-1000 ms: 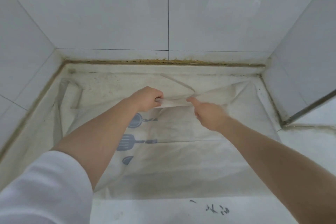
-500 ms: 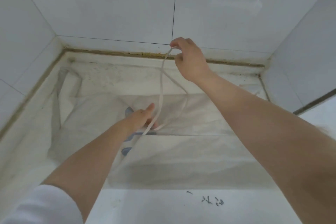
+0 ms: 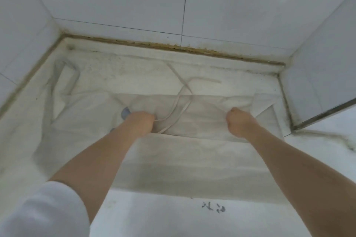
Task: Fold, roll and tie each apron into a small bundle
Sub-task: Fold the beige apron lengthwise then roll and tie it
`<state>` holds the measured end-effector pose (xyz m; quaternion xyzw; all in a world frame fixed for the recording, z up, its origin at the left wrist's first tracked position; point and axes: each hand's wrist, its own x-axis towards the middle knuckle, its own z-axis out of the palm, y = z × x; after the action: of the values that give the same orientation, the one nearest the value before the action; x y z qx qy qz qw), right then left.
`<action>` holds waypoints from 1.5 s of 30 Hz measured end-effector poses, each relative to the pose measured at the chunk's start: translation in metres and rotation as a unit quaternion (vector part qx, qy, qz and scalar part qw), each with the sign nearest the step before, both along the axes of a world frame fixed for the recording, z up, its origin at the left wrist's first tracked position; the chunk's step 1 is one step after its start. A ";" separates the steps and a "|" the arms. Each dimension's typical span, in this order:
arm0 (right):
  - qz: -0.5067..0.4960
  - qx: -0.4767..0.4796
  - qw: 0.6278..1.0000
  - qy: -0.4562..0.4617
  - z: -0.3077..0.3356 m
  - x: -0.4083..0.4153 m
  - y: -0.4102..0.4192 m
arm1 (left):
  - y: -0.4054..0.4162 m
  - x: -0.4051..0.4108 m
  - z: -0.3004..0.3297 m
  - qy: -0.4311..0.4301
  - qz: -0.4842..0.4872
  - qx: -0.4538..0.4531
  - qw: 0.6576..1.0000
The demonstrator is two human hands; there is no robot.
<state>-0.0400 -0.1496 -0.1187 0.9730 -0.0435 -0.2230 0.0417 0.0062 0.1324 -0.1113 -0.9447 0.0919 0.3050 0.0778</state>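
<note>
A white apron (image 3: 192,161) lies spread flat on a white counter (image 3: 154,215), its far part folded toward me into a band. A bit of blue print (image 3: 125,112) peeks out by my left hand. My left hand (image 3: 141,122) is closed on the folded band near its middle, with the thin white tie strap (image 3: 180,102) looping from it across the band and onto the counter behind. My right hand (image 3: 238,121) is closed on the same folded band further right. Another strap loop (image 3: 65,75) lies at the far left.
White tiled walls close in the counter at the back (image 3: 185,5), left and right, with a dirty brown seam (image 3: 173,46) along the back edge. A metal-edged ledge (image 3: 325,111) juts in at the right. Dark scribbled marks (image 3: 213,208) sit on the counter near me.
My right hand has dropped the raised strap and come down onto the folded band at the right. The strap now lies loose over the apron. My left hand has closed on the fold.
</note>
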 end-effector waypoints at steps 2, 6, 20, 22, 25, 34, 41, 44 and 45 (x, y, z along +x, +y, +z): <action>0.046 0.032 0.998 -0.005 0.000 -0.010 0.005 | 0.001 0.002 0.003 0.018 -0.009 0.066 0.998; 0.101 0.105 0.989 -0.003 -0.004 -0.026 0.021 | -0.024 -0.009 0.007 -0.095 0.046 0.109 0.988; -0.154 0.116 0.972 -0.131 0.000 -0.002 -0.110 | -0.147 -0.060 -0.049 -0.028 -0.076 -0.123 0.989; -0.171 0.170 0.963 -0.121 -0.002 0.003 -0.122 | -0.134 -0.055 -0.049 -0.034 -0.065 -0.121 0.990; -0.109 0.282 0.949 -0.091 -0.001 0.001 -0.125 | -0.113 -0.048 -0.047 -0.049 -0.047 -0.120 0.990; -0.068 0.452 0.885 -0.088 0.008 0.005 -0.105 | -0.143 -0.048 -0.029 -0.009 -0.003 -0.116 0.993; -0.105 0.359 0.927 -0.006 -0.005 -0.010 -0.122 | -0.128 -0.052 -0.035 -0.044 0.026 -0.174 0.983; -0.225 0.364 0.893 -0.140 -0.004 -0.007 -0.105 | -0.128 -0.058 -0.038 -0.097 -0.003 -0.189 0.977; -0.267 0.355 0.884 -0.147 -0.006 -0.007 -0.100 | -0.130 -0.061 -0.039 -0.108 -0.021 -0.197 0.974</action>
<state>-0.0472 -0.2493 -0.1242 0.8957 -0.2252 -0.0807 -0.3749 -0.0545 0.0024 -0.1506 -0.9668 0.1608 0.1754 -0.0935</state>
